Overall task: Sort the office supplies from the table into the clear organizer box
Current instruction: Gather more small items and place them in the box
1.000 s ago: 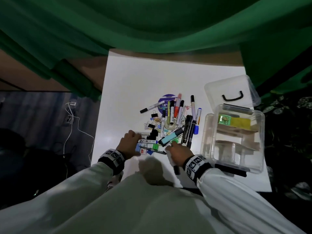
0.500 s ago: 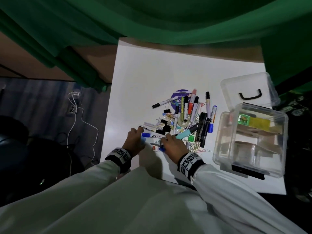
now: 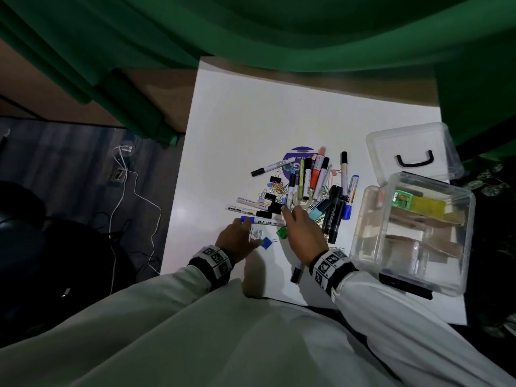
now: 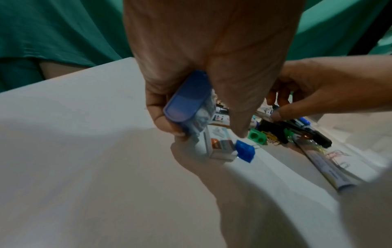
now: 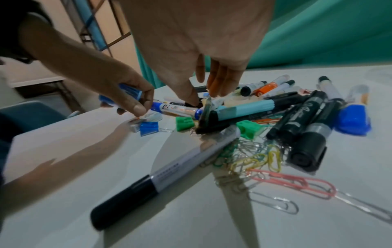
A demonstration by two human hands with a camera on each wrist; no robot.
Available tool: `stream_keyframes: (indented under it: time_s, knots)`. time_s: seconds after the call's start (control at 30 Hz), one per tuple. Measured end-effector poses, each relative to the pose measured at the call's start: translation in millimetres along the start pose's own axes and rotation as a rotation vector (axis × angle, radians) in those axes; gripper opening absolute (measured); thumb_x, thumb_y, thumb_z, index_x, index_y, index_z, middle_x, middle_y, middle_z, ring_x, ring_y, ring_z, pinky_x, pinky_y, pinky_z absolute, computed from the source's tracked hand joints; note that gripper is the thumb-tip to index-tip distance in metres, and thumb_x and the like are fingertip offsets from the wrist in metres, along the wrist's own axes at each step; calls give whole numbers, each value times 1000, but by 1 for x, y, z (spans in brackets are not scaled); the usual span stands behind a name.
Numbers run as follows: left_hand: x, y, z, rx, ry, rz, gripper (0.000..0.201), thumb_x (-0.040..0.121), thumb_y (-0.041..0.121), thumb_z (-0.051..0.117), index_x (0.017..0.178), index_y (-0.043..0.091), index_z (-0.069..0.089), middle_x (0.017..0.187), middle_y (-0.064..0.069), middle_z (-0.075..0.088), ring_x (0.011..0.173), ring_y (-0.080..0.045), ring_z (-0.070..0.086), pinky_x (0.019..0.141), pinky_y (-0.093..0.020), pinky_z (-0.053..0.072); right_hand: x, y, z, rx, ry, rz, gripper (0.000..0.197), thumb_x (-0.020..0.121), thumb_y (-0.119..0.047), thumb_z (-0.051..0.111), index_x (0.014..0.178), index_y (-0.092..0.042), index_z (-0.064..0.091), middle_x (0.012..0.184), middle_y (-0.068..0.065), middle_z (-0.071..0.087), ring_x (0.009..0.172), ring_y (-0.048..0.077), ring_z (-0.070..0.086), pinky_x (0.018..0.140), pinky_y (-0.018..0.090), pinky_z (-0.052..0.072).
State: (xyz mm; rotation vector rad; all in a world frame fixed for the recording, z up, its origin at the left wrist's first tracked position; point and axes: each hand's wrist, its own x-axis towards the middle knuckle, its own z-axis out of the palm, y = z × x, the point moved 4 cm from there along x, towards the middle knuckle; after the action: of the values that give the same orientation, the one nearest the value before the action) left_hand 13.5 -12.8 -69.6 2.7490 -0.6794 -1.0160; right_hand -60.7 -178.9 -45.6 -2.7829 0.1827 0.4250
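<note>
A heap of markers (image 3: 321,180), binder clips and paper clips (image 5: 252,157) lies mid-table. The clear organizer box (image 3: 368,219) stands open to its right, with a yellow pad and a green item in its back compartment. My left hand (image 3: 250,233) is at the heap's near-left edge and grips a blue plastic item (image 4: 186,100). Its thumb hangs over a small white box (image 4: 220,149) and a blue binder clip (image 4: 245,151). My right hand (image 3: 290,213) reaches into the heap and pinches a thin dark pen (image 5: 203,115), tilted up off the table.
The box's clear lid (image 3: 413,152) with a black handle lies behind the box. A black-capped marker (image 3: 297,270) lies under my right wrist. Two green sharpeners (image 5: 184,123) sit beside the heap. Green cloth hangs behind the white table (image 3: 251,113); cables lie on the floor at left.
My right hand has moved forward from the table's near edge into the heap and taken the thin pen. The left hand has stayed at the heap's near-left side.
</note>
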Motion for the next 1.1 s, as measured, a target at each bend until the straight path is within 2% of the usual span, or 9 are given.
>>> stream_keyframes:
  time_s: [0.07,0.27,0.5,0.63,0.77,0.83,0.93,1.03,1.1]
  knots:
    - [2,5,4,32,-28,11,65,82,47,69,129,10,44,112,-13,60,95,-29,62,77,-38,55,-2,-10,6,-45,-41,-87,48,76,3,62,121,-8,54,110,14,55,92,30,59,62,35,49]
    - [5,15,0,66,10,66,37,83,31,70,106,7,54,101,-14,67,86,-31,65,67,-35,52,1,-21,10,-84,-119,-88,32,86,0,53,118,-3,57,114,17,56,103,35,55,79,41,49]
    - [7,4,-1,-62,26,-6,37,78,29,67,103,7,52,94,-14,64,83,-32,62,69,-36,54,3,-33,2,45,-118,-164,26,89,-11,55,115,-10,53,106,11,59,88,28,60,69,36,46]
    - [4,-12,-8,-160,-3,-85,40,82,27,67,113,9,51,103,-10,64,91,-29,64,73,-35,56,1,-47,26,-19,-225,-192,25,89,-11,57,113,-14,48,109,13,46,88,32,60,67,44,52]
    - [-2,-20,-20,-204,-79,-135,37,84,27,64,114,12,49,108,-13,63,93,-28,61,79,-39,55,4,-49,30,-32,-249,-215,26,88,0,50,114,-4,50,118,18,44,95,35,58,70,45,50]
    - [-7,-20,-26,-266,-102,-132,36,84,27,63,115,15,50,105,-15,64,88,-30,63,74,-41,56,4,-48,20,78,-211,-178,27,87,-1,50,114,-6,53,117,14,46,97,33,58,75,42,48]
    - [-16,-1,-45,-506,-86,-29,46,83,26,63,126,28,48,97,-8,67,74,-26,69,55,-35,59,2,-28,-1,462,-154,-19,19,92,-17,54,110,-14,54,109,6,55,92,23,58,79,36,48]
    - [-21,42,-71,-594,-76,168,41,90,26,62,127,34,48,93,-3,69,70,-15,71,54,-29,58,-10,9,-33,919,-111,181,14,98,-26,52,111,-20,51,93,4,66,74,17,64,65,27,52]
    - [-16,75,-84,-602,-57,241,34,90,26,63,121,31,49,85,-2,68,65,-10,68,55,-27,56,-20,30,-49,1226,-84,266,15,100,-24,50,115,-25,52,90,8,69,70,20,69,65,30,58]
